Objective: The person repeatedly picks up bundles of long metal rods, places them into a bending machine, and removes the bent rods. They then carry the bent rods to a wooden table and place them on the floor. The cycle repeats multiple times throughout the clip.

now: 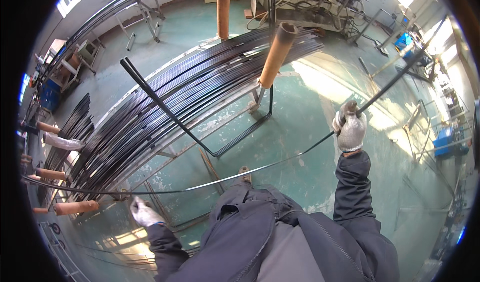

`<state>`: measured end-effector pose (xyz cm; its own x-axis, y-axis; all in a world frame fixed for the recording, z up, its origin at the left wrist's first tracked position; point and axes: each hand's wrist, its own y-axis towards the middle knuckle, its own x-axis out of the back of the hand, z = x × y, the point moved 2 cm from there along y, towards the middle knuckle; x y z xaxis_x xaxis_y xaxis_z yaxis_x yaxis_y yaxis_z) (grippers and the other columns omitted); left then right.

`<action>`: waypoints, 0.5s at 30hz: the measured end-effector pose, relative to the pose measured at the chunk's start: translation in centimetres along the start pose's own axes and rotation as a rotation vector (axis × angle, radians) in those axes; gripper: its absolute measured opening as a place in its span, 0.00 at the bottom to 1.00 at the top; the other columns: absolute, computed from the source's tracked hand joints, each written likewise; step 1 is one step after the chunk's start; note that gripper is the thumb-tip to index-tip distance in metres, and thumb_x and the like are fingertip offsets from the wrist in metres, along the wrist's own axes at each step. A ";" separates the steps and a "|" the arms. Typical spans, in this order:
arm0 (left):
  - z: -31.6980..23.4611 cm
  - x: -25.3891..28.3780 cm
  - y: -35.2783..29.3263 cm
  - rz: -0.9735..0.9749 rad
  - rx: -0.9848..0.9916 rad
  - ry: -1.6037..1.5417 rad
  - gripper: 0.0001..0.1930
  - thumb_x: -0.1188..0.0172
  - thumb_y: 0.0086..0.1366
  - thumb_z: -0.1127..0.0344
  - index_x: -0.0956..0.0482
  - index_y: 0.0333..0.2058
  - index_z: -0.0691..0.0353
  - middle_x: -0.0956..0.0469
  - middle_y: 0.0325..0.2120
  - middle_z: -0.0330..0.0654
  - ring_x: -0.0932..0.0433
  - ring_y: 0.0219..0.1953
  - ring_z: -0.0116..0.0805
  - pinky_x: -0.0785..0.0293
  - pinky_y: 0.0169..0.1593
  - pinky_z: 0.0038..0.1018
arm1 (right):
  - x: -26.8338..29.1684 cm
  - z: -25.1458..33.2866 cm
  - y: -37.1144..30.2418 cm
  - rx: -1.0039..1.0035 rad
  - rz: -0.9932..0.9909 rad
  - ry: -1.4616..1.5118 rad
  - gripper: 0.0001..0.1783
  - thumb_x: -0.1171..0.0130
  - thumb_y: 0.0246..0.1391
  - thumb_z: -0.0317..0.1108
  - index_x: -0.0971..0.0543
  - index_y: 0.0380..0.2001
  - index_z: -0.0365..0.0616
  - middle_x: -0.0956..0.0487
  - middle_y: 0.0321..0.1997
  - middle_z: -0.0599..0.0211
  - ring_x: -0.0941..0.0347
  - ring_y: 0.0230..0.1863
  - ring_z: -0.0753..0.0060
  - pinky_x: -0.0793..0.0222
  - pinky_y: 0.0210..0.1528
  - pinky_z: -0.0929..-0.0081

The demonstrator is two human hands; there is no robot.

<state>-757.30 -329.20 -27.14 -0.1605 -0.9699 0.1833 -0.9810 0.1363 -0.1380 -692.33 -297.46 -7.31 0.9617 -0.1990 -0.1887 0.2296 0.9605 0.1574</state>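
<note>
Long bar [250,172]: thin, dark, palely lit at mid-length
Long axis: crosswise, far left to upper right
Place: between the body and the bar stack [165,102]
Right hand [351,127]: gloved, wrapped round the bar
Left hand [145,212]: gloved, just beneath it; cannot tell whether it grips

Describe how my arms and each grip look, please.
The left sleeve and right sleeve are long, dark grey and creased, with no markings I can make out. The right grip wears a whitish knitted glove, darker near the fingertips. The left grip has a similar pale one, with a hint of blue at the wrist.
</note>
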 end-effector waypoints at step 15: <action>-18.0 -25.2 -4.0 0.566 -0.092 -0.737 0.27 0.51 0.89 0.44 0.17 0.60 0.63 0.20 0.39 0.41 0.21 0.43 0.37 0.22 0.65 0.47 | 1.6 -13.0 30.7 -0.062 0.124 0.069 0.25 0.36 0.79 0.55 0.16 0.42 0.40 0.21 0.32 0.71 0.26 0.26 0.73 0.27 0.31 0.72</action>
<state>-751.26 -301.67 -13.67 -0.5390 -0.6331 -0.5555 -0.7873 0.6130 0.0653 -685.68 -265.74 -15.39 0.9690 -0.0661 -0.2381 0.0979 0.9874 0.1244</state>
